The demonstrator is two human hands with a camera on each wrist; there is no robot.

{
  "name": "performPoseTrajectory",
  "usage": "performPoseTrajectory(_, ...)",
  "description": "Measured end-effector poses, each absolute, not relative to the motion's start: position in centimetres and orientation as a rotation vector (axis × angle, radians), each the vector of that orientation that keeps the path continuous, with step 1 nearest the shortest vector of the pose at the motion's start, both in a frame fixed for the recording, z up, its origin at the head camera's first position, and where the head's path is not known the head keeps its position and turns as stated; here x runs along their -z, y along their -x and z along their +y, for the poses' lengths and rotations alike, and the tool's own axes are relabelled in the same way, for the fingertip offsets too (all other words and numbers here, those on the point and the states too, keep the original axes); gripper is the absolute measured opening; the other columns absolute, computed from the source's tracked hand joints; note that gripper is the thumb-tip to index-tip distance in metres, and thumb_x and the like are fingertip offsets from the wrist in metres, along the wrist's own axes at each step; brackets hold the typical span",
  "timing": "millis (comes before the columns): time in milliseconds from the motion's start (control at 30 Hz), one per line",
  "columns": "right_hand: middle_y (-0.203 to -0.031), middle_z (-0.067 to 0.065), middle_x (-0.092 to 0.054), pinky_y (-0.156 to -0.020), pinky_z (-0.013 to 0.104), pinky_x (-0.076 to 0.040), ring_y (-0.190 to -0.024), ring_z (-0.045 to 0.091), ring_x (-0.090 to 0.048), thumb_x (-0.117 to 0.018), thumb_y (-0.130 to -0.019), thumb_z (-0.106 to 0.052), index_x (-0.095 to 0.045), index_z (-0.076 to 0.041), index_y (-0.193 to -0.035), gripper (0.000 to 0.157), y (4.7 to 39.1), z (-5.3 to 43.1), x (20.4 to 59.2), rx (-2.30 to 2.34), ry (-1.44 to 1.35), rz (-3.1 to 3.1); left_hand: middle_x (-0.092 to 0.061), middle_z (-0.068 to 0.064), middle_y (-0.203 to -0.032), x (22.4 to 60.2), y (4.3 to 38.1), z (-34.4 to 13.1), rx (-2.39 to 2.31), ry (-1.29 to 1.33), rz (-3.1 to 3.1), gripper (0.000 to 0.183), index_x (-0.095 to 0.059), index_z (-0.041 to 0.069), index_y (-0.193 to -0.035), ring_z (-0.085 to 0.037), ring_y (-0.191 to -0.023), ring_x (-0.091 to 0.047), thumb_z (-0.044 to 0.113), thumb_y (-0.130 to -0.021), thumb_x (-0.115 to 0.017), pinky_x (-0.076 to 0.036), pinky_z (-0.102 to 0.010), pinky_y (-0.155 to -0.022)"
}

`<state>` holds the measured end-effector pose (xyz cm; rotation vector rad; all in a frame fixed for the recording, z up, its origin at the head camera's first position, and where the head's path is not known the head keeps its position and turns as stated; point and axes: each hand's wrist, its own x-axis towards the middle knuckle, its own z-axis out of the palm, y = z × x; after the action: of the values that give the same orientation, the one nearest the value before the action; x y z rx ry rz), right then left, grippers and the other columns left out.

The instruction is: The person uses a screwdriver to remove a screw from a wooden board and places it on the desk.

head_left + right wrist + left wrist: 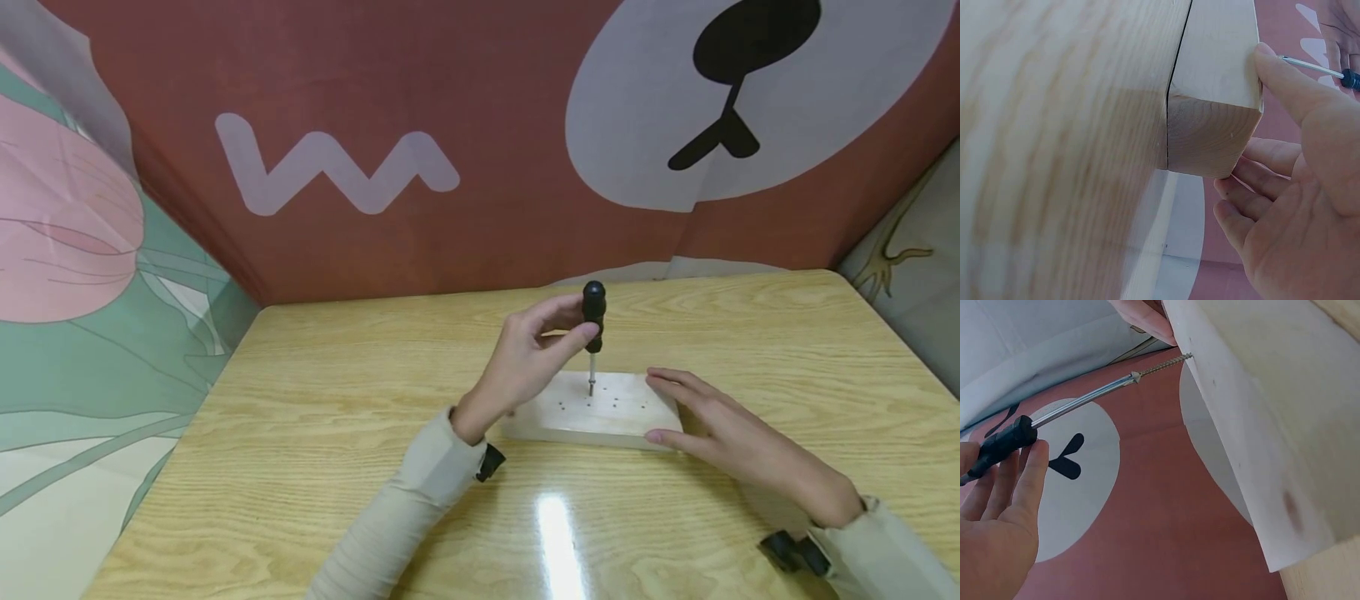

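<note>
My left hand (525, 354) grips the black handle of a screwdriver (593, 317), which stands nearly upright over a pale wooden block (540, 417). In the left wrist view the screwdriver's steel shaft (1079, 403) meets the head of a long threaded screw (1163, 365), whose point is at a hole in the block's face. Several small dark holes dot the block's top. My right hand (712, 425) rests at the block's right end, thumb on the near edge and fingers at the far corner. The right wrist view shows those fingertips along the block's end (1210, 134).
The block lies on a wood-grain table (360, 392) toward its far side. Behind the table stands a reddish-brown printed backdrop (495, 225). A floral printed cloth (67, 358) hangs at the left, a grey one (918, 275) at the right.
</note>
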<state>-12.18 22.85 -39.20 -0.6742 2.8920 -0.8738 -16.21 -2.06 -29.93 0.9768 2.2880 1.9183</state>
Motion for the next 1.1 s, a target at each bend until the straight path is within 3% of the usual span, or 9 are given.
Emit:
performPoseTrajectory(733, -0.140, 0.017, -0.037, -0.095, 0.058, -0.037, -0.128, 0.039, -0.036, -0.061, -0.084, -0.045, -0.041, 0.002, -0.135, 0.071, 12.31, 22.81, 39.19, 0.873, 0.687, 2.886, -0.065, -0.021, -0.099, 30.23, 16.31, -1.86, -1.999, -0.984, 2.208, 0.030, -0.060, -0.002, -0.107, -0.022, -0.088, -0.067, 0.002, -0.079, -0.069, -0.057, -0.029, -0.075)
performPoseTrajectory(967, -0.141, 0.017, -0.037, -0.094, 0.057, -0.038, -0.127, 0.038, -0.037, -0.061, -0.084, -0.044, -0.041, 0.002, -0.134, 0.071, 12.28, 22.85, 39.21, 0.867, 0.693, 2.896, -0.066, -0.022, -0.096, 29.96, 16.05, -1.76, -1.982, -1.054, 2.239, 0.028, -0.059, -0.004, -0.103, -0.029, -0.084, -0.067, 0.000, -0.077, -0.070, -0.057, -0.028, -0.073)
performPoseTrajectory(1100, -0.141, 0.016, -0.037, -0.094, 0.057, -0.039, -0.127, 0.038, -0.037, -0.061, -0.084, -0.045, -0.041, 0.002, -0.134, 0.071, 12.26, 22.86, 39.20, 0.864, 0.694, 2.899, -0.067, -0.019, -0.094, 30.22, 16.21, -1.66, -2.001, -1.055, 2.250, 0.028, -0.060, -0.002, -0.102, -0.025, -0.083, -0.067, 0.002, -0.076, -0.071, -0.057, -0.029, -0.072)
